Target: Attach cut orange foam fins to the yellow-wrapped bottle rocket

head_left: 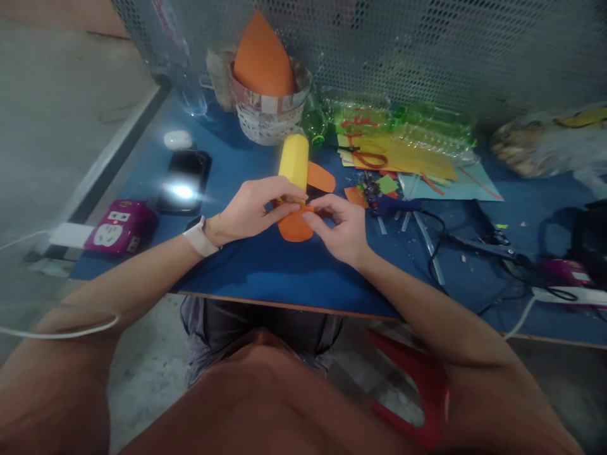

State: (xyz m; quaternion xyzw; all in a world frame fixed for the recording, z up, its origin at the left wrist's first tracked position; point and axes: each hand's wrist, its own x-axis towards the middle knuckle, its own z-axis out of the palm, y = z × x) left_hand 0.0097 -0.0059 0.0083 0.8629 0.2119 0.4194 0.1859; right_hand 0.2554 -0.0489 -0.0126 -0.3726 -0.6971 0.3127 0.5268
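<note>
Near the middle of the table, a yellow paper tube (294,159) has rounded orange paper pieces at its lower end. My left hand (256,205), with a white band on the wrist, curls over that end, its thumb and fingers closed on the tube. Thumb and fingers of my right hand (344,227) pinch the orange paper piece (294,229) nearest me, right beside the left fingertips. Another orange flap (321,177) shows to the right of the tube. How the pieces join is hidden under my fingers.
Behind stands a woven basket (268,120) with an orange pointed piece (263,60). At right lie orange-handled scissors (372,159), paper sheets (427,158), green plastic bottles (431,126), a blue glue gun (389,205) and cords. Left are a phone (184,183) and purple socket block (121,227).
</note>
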